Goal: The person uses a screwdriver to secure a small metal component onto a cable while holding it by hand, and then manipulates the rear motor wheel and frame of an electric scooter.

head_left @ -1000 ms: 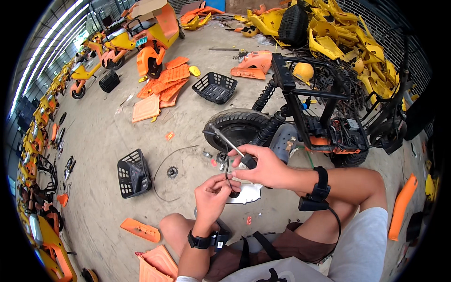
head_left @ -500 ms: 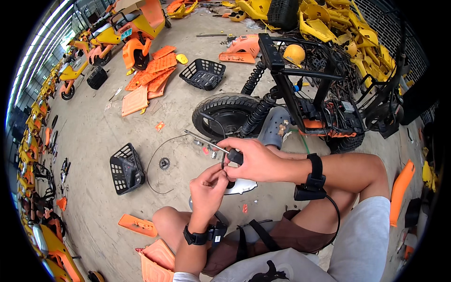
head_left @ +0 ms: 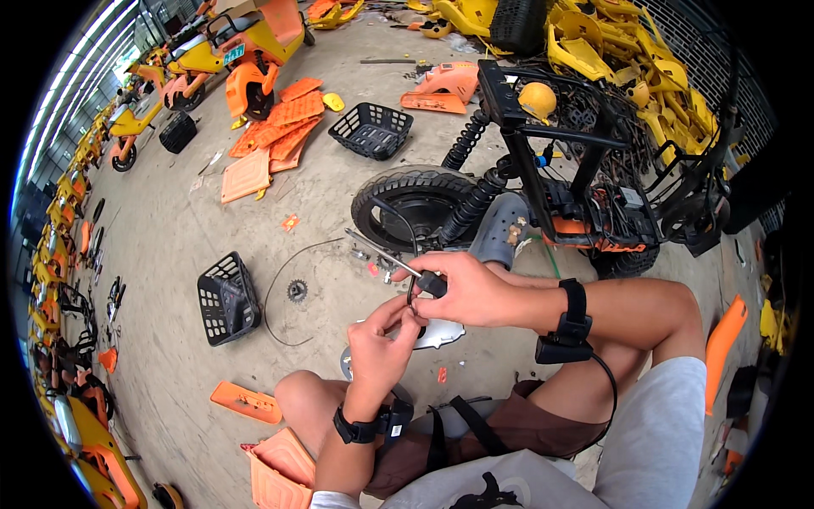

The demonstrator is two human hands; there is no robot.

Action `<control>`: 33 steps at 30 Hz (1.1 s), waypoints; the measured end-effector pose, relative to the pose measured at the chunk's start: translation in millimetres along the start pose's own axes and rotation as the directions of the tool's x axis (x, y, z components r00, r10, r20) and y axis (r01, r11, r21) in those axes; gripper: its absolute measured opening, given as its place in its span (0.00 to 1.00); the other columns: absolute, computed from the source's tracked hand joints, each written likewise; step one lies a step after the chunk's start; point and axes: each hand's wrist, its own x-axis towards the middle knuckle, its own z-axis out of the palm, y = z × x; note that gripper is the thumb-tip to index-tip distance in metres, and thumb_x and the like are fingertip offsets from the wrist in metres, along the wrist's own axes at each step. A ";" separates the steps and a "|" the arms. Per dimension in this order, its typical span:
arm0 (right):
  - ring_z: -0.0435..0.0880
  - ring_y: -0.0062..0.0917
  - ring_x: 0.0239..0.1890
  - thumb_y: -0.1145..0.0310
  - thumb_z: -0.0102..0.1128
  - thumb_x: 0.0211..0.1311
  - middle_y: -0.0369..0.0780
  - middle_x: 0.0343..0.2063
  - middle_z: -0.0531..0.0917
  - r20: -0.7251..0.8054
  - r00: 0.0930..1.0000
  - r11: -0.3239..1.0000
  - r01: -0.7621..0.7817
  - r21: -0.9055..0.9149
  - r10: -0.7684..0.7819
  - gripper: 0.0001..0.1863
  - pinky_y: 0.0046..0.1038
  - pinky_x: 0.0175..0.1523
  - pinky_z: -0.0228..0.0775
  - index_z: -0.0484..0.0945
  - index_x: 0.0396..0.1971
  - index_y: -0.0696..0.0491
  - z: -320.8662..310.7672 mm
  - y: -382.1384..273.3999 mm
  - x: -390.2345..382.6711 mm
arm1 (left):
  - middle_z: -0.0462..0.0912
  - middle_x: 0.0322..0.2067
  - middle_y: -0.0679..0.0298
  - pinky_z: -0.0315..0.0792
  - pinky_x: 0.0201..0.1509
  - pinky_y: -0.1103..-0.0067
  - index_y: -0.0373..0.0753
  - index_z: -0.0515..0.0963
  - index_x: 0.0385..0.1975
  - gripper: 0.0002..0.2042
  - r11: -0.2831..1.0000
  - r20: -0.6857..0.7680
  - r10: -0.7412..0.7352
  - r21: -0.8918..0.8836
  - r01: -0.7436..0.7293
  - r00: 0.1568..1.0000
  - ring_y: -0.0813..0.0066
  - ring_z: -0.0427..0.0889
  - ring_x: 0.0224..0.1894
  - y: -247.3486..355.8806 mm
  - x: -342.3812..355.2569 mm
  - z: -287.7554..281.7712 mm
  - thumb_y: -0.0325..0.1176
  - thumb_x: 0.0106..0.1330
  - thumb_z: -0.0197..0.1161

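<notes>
My right hand (head_left: 462, 289) is closed around the dark handle of a screwdriver (head_left: 388, 257), whose metal shaft points up and left. A black cable (head_left: 412, 232) curves out from the wheel hub and runs down between my hands. My left hand (head_left: 378, 346) pinches the cable near its lower end, its fingertips touching those of my right hand. The exact end of the cable is hidden by the fingers. Just beyond them lies the black-tyred wheel (head_left: 398, 208) of a stripped scooter frame (head_left: 551, 127). A pale metal cover (head_left: 443, 334) lies on the floor below my hands.
To the left, a black basket (head_left: 227, 299) lies near a small sprocket (head_left: 297, 291) and a thin curved wire (head_left: 270, 293). Another black basket (head_left: 370, 131) and stacked orange panels (head_left: 275, 131) lie farther off. Yellow panels (head_left: 657, 81) are heaped at the far right.
The view has shifted slightly, so the surroundings sit a little differently. Both hands keep nearly the same pose, with the screwdriver and cable still held close together.
</notes>
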 end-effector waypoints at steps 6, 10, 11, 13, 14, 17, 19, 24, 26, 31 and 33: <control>0.78 0.13 0.32 0.76 0.67 0.50 0.36 0.31 0.82 0.048 0.994 0.993 -0.097 0.065 0.094 0.24 0.21 0.38 0.73 0.78 0.51 0.58 -1.9 -10.8 -2.1 | 0.87 0.29 0.54 0.80 0.40 0.81 0.25 0.80 0.43 0.11 1.000 -0.011 0.004 0.027 -0.004 1.000 0.75 0.87 0.34 2.2 -1.1 -0.9 0.21 0.63 0.60; 0.78 0.13 0.35 0.75 0.68 0.50 0.37 0.33 0.82 0.032 0.999 0.994 -0.016 0.110 0.012 0.24 0.21 0.41 0.73 0.78 0.50 0.59 3.6 10.0 2.1 | 0.87 0.29 0.53 0.80 0.40 0.81 0.25 0.80 0.43 0.10 0.999 -0.016 0.025 0.045 -0.025 1.000 0.73 0.88 0.33 -3.3 0.0 -1.6 0.21 0.63 0.60; 0.79 0.14 0.35 0.75 0.68 0.50 0.38 0.33 0.82 0.013 1.000 0.996 0.009 0.084 -0.011 0.23 0.21 0.42 0.73 0.78 0.50 0.59 3.4 13.3 1.8 | 0.87 0.29 0.52 0.80 0.41 0.81 0.25 0.80 0.43 0.10 0.998 -0.017 0.036 0.053 -0.035 0.999 0.72 0.88 0.34 -2.9 0.7 -0.6 0.22 0.63 0.60; 0.79 0.15 0.37 0.74 0.69 0.49 0.39 0.34 0.82 -0.020 0.998 0.998 0.057 0.040 -0.056 0.23 0.22 0.43 0.73 0.78 0.49 0.59 5.0 16.4 1.5 | 0.87 0.30 0.51 0.80 0.41 0.81 0.25 0.80 0.43 0.10 0.996 -0.020 0.051 0.074 -0.049 0.999 0.71 0.88 0.34 -1.5 0.1 -0.5 0.22 0.63 0.60; 0.79 0.16 0.37 0.73 0.69 0.49 0.40 0.35 0.82 -0.016 0.999 0.998 0.045 0.040 -0.044 0.23 0.23 0.44 0.73 0.79 0.49 0.59 5.1 16.9 1.1 | 0.87 0.30 0.51 0.80 0.41 0.80 0.25 0.80 0.43 0.10 0.997 -0.016 0.038 0.072 -0.037 0.999 0.71 0.88 0.35 -0.3 0.0 -0.5 0.22 0.63 0.60; 0.80 0.18 0.39 0.72 0.69 0.48 0.42 0.36 0.83 0.000 1.000 0.999 0.014 0.045 -0.014 0.24 0.23 0.46 0.73 0.79 0.48 0.59 3.6 13.1 0.5 | 0.87 0.31 0.51 0.80 0.42 0.80 0.25 0.80 0.43 0.11 0.997 -0.012 0.015 0.072 -0.014 1.000 0.71 0.88 0.36 1.3 -0.1 -0.9 0.22 0.63 0.60; 0.80 0.19 0.40 0.72 0.69 0.47 0.42 0.37 0.83 0.013 1.000 0.999 -0.002 0.054 0.001 0.24 0.24 0.47 0.72 0.79 0.48 0.59 2.0 9.3 -0.2 | 0.87 0.32 0.51 0.80 0.43 0.80 0.25 0.80 0.43 0.11 0.997 -0.015 0.018 0.077 -0.017 1.000 0.71 0.88 0.36 -0.8 -0.5 -0.7 0.22 0.62 0.61; 0.80 0.21 0.42 0.70 0.69 0.47 0.43 0.38 0.83 0.001 0.999 0.998 0.043 0.036 -0.043 0.24 0.25 0.50 0.72 0.80 0.48 0.59 1.2 11.7 0.1 | 0.87 0.32 0.51 0.80 0.44 0.80 0.26 0.80 0.43 0.11 0.992 -0.023 0.034 0.126 -0.031 0.999 0.70 0.88 0.37 -0.6 -0.7 -0.9 0.23 0.62 0.61; 0.81 0.22 0.43 0.70 0.69 0.47 0.44 0.38 0.83 -0.002 0.999 0.998 0.050 0.033 -0.050 0.24 0.25 0.51 0.72 0.80 0.48 0.59 1.7 14.0 -0.2 | 0.87 0.32 0.51 0.80 0.43 0.80 0.26 0.80 0.43 0.11 0.992 -0.019 0.024 0.123 -0.022 1.000 0.70 0.88 0.37 0.3 -0.7 -0.7 0.23 0.62 0.61; 0.83 0.32 0.44 0.68 0.68 0.46 0.47 0.39 0.83 -0.033 0.988 0.978 0.143 -0.152 -0.150 0.25 0.28 0.53 0.72 0.80 0.48 0.58 3.0 12.3 -0.6 | 0.87 0.31 0.51 0.80 0.42 0.80 0.26 0.81 0.43 0.11 0.993 -0.021 0.022 0.114 -0.020 1.000 0.71 0.88 0.35 1.4 -0.9 -1.2 0.24 0.62 0.61; 0.82 0.36 0.43 0.67 0.68 0.46 0.47 0.38 0.83 -0.039 0.983 0.964 0.166 -0.207 -0.177 0.25 0.30 0.52 0.72 0.81 0.48 0.57 3.8 11.8 -1.2 | 0.87 0.31 0.52 0.80 0.41 0.80 0.26 0.80 0.43 0.11 0.996 -0.009 0.006 0.090 -0.006 1.000 0.73 0.88 0.34 1.8 -1.1 -2.2 0.23 0.63 0.61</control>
